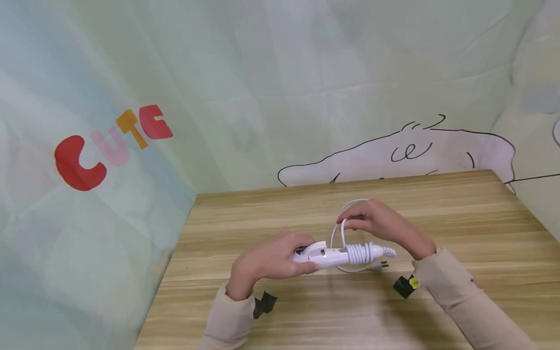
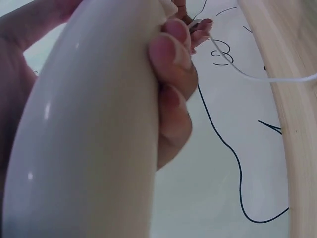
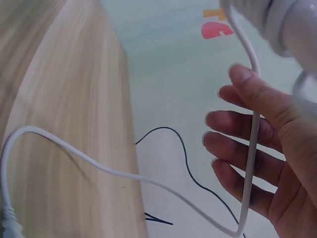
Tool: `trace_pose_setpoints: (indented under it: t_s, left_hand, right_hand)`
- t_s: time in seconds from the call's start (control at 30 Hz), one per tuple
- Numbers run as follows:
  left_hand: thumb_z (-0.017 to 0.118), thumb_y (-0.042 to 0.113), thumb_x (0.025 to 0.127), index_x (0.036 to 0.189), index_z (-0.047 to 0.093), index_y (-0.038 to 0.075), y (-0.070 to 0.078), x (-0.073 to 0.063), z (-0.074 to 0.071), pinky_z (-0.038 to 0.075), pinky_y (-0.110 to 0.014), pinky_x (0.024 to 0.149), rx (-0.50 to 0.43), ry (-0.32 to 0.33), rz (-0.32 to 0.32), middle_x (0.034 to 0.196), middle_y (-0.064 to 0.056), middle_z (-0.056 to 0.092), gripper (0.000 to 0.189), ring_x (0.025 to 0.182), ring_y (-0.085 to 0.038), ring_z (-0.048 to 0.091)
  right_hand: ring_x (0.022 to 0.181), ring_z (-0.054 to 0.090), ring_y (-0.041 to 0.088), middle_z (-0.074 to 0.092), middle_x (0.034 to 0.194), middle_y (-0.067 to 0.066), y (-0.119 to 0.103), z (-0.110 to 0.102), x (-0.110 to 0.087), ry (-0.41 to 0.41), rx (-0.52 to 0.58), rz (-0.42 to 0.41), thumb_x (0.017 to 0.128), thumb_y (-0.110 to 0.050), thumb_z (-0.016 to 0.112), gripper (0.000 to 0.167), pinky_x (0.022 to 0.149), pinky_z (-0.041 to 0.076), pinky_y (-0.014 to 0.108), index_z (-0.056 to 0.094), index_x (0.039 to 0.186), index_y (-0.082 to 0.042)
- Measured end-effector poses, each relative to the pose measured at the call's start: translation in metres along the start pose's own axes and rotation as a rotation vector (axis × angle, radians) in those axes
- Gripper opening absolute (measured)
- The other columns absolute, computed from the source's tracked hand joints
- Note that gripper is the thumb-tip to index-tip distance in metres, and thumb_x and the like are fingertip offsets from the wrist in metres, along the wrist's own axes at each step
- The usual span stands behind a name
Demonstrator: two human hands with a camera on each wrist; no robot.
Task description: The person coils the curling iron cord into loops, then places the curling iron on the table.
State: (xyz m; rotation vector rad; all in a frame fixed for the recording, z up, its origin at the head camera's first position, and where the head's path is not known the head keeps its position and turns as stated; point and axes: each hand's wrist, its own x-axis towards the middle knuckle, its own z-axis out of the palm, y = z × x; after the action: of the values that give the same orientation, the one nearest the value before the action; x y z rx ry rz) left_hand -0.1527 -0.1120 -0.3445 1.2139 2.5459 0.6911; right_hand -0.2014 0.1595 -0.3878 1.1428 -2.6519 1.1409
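A white hair-styling tool (image 1: 323, 256), its grip wound with several turns of power cord (image 1: 359, 253), is held over the table by my left hand (image 1: 277, 256). The left fingers curl round its thick, smooth end, which fills much of the left wrist view (image 2: 89, 124). Above the wound part, my right hand (image 1: 378, 221) holds a loose stretch of the same white cord, which runs between thumb and fingers in the right wrist view (image 3: 251, 148). Below the tool hangs the two-pronged plug (image 1: 377, 265), close over the wood.
A wood-grain table (image 1: 218, 223) lies under both hands. Behind it and to the left hang pale printed cloths (image 1: 262, 97) with coloured letters and a line-drawn figure. Small black camera mounts (image 1: 403, 288) stick out from the wrists.
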Motion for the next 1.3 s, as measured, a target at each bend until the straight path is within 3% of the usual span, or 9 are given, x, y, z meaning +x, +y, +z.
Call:
trace_pose_setpoints:
  t_s: [0.23,0.33,0.5,0.93,1.1,1.2,1.3]
  left_hand:
    - [0.065,0.036,0.086,0.08,0.057,0.02,-0.002,0.004,0.007,0.038,-0.02,0.055,0.061,0.005,-0.106,0.066,0.01,0.049,0.019,0.058,-0.003,0.045]
    - [0.064,0.036,0.086,0.083,0.058,0.019,-0.007,0.007,0.01,0.039,-0.023,0.055,0.077,0.005,-0.176,0.068,0.008,0.051,0.018,0.058,-0.006,0.046]
    - [0.065,0.035,0.086,0.083,0.058,0.019,-0.02,0.012,0.014,0.039,-0.024,0.054,0.084,0.021,-0.251,0.067,0.007,0.052,0.018,0.058,-0.007,0.046]
    - [0.064,0.038,0.086,0.088,0.061,0.019,-0.022,0.017,0.014,0.04,-0.026,0.055,0.107,0.004,-0.295,0.072,0.006,0.055,0.02,0.06,-0.009,0.049]
    - [0.064,0.036,0.087,0.09,0.062,0.015,-0.029,0.016,0.014,0.039,-0.025,0.054,0.088,0.032,-0.292,0.07,0.006,0.055,0.022,0.059,-0.009,0.048]
    - [0.063,0.036,0.087,0.091,0.062,0.013,-0.033,0.014,0.011,0.04,-0.026,0.054,0.08,0.054,-0.288,0.068,0.005,0.054,0.023,0.058,-0.01,0.048]
    - [0.063,0.036,0.088,0.092,0.062,0.013,-0.036,0.011,0.006,0.04,-0.027,0.055,0.074,0.065,-0.308,0.068,0.004,0.054,0.024,0.059,-0.011,0.048]
  right_hand:
    - [0.082,0.065,0.004,0.071,0.09,-0.008,-0.011,-0.006,0.002,0.065,-0.211,0.002,0.084,-0.02,0.072,0.008,0.073,0.052,0.029,0.074,0.092,-0.018]
    - [0.073,0.061,0.002,0.07,0.083,-0.011,-0.017,-0.004,0.002,0.099,-0.297,0.015,0.084,-0.021,0.073,0.005,0.067,0.05,0.027,0.073,0.087,-0.017]
    - [0.065,0.055,-0.001,0.069,0.079,-0.009,-0.027,0.005,0.001,0.1,-0.347,0.078,0.085,-0.023,0.072,0.007,0.057,0.045,0.021,0.073,0.087,-0.016]
    - [0.062,0.054,-0.001,0.069,0.077,-0.006,-0.04,0.021,0.003,0.166,-0.343,0.137,0.087,-0.022,0.07,0.008,0.055,0.043,0.022,0.073,0.086,-0.014]
    - [0.055,0.047,-0.001,0.065,0.07,-0.009,-0.046,0.024,0.0,0.173,-0.309,0.173,0.087,-0.023,0.069,0.01,0.051,0.038,0.02,0.073,0.087,-0.014]
    - [0.052,0.044,0.0,0.061,0.067,-0.012,-0.05,0.026,-0.007,0.146,-0.258,0.222,0.089,-0.023,0.067,0.011,0.049,0.037,0.02,0.073,0.091,-0.013]
    - [0.05,0.045,0.001,0.057,0.063,-0.011,-0.05,0.029,-0.017,0.076,-0.125,0.267,0.092,-0.019,0.063,0.012,0.046,0.037,0.021,0.07,0.097,-0.011]
